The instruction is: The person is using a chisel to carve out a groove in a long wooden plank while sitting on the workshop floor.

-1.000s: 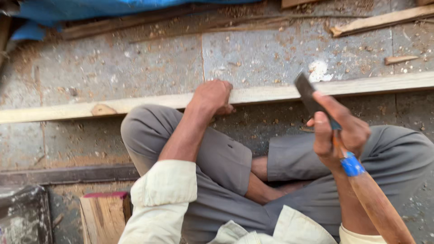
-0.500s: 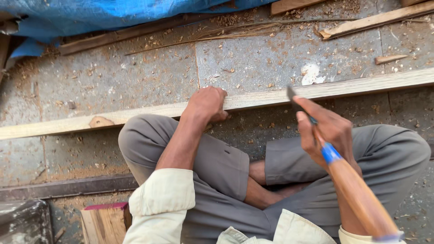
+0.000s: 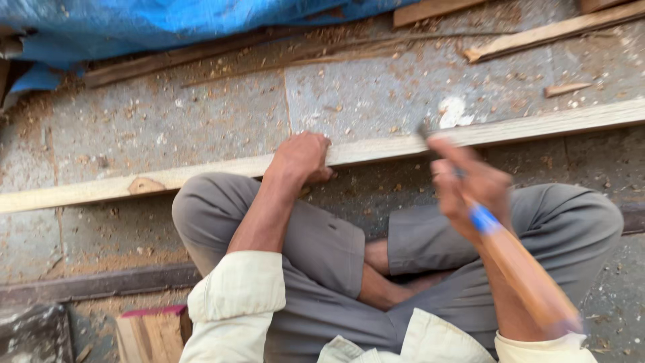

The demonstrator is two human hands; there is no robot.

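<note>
A long wooden plank (image 3: 201, 176) lies across the sawdust-strewn stone floor (image 3: 168, 121), just in front of a cross-legged person. Shavings around it suggest some trimming is done; its notched near edge suggests more remains. The left hand (image 3: 302, 158) presses on the plank. The right hand (image 3: 470, 188), blurred, is clamped on a wooden-handled tool (image 3: 517, 265), its dark head beside the plank's edge.

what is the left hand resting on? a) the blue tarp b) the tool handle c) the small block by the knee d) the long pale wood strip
d: the left hand lies on the long pale wood strip across the stone floor, while the right hand grips the tool handle.
</note>
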